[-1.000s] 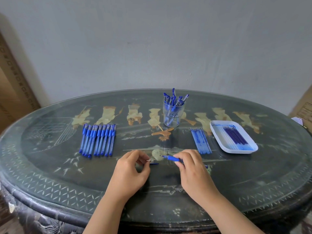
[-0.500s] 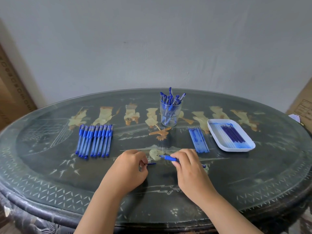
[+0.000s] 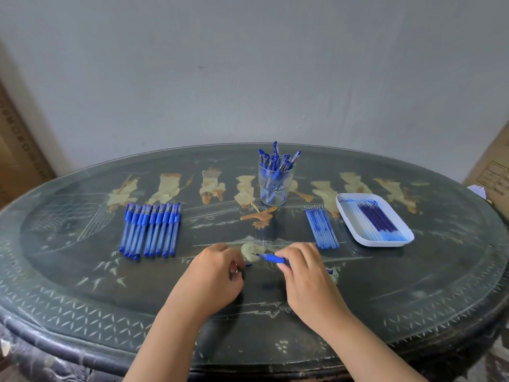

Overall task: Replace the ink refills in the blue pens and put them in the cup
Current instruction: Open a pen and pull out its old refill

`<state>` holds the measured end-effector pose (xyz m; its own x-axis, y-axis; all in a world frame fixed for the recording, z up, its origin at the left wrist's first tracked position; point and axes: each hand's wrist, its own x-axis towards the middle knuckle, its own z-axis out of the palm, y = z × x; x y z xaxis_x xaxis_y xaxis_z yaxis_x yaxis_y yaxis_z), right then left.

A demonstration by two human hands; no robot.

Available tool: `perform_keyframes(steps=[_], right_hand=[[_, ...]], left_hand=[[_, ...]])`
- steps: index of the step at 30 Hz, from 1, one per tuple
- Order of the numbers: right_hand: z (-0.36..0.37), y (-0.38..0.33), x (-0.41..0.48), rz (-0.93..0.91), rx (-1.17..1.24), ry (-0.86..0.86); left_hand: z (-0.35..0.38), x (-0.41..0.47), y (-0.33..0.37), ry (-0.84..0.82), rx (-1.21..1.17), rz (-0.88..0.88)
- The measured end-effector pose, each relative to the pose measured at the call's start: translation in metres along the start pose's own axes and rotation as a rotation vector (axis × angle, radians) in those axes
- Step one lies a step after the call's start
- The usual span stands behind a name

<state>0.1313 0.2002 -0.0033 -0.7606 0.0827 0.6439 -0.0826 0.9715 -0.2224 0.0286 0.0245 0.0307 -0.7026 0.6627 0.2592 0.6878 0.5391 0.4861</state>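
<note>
Only the head view to go on here. Biggest risk I see is that little blue bit (image 3: 248, 265) your left hand (image 3: 212, 279) is pinching with curled fingers. It's too small for me to tell if it's a cap or the tip piece. If your fingers slip, it'll probably skitter across the glassy counter (image 3: 413, 285) and get lost in the pattern.

Second one: the pen (image 3: 271, 258) in your right hand (image 3: 308, 277) has its point bare and aimed left at your other hand. A hurried push could jab a finger or smear ink. If that bit has to go back on the front, I'd line it up straight first, since forcing it crooked could jam it.

The pen itself has a blue rubber grip and a thin dark point. It lies nearly level, low over the counter at the near middle. Your right hand's fingers are curled round it just behind the grip, so the barrel is hidden, and a blue back end pokes out on the right.

The row of pens (image 3: 150, 230) sits to the left. The loose refills (image 3: 321, 228) and the tray (image 3: 371, 245) are to the right. The cup (image 3: 286, 188) is at the far middle, already holding a bunch.
</note>
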Motion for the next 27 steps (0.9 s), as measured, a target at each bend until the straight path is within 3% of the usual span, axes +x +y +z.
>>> perform_keyframes(steps=[7, 12, 15, 18, 22, 27], right_hand=[[-0.002, 0.0, 0.0, 0.011, 0.042, 0.044], [-0.015, -0.008, 0.013, 0.153, 0.151, 0.143], [-0.028, -0.026, 0.027, 0.405, 0.385, 0.206], [-0.034, -0.036, 0.035, 0.611, 0.614, 0.128], [-0.039, -0.04, 0.039, 0.721, 0.764, 0.064], [-0.05, -0.046, 0.047, 0.733, 0.842, 0.005]], left_hand=[[0.001, -0.013, -0.008, 0.211, -0.27, -0.091], [0.006, -0.013, -0.009, 0.287, -0.432, -0.177], [0.005, -0.011, -0.001, 0.281, -0.469, -0.131], [0.006, -0.009, 0.012, 0.222, -0.555, -0.084], [0.012, -0.008, 0.026, 0.09, -0.716, -0.108], [0.01, -0.007, 0.028, 0.06, -0.742, -0.146]])
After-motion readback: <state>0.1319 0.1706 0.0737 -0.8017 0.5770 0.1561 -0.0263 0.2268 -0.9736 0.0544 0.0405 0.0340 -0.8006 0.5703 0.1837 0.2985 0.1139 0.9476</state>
